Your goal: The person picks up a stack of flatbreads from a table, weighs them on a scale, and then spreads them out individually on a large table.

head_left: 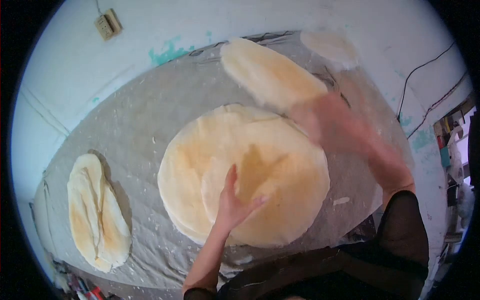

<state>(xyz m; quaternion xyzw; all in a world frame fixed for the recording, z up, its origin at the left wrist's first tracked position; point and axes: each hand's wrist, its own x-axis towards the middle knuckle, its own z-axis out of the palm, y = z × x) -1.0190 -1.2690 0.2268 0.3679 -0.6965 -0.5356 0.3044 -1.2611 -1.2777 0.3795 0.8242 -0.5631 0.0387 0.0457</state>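
Note:
A large round flat piece, pale with yellowish-brown patches like flatbread or dough [200, 145], lies mid-cloth. Over its lower middle is my left hand [235, 202], thumb and a finger apart, holding nothing; whether it touches the surface is unclear. My right hand [325, 117], smeared by motion, is at the lower right end of a long oval pale piece [270, 70]; its fingers cannot be made out. A folded pale piece [97, 212] rests at the left. Another pale piece [330, 47], blurred, shows at the back right.
A grey cloth [145, 120] with white specks covers the surface. Behind it stands a white wall [200, 20] with a socket [107, 25] at upper left. Dark cables [425, 62] hang at the right, beside cluttered shelves [447, 150]. Small items [90, 290] show at lower left.

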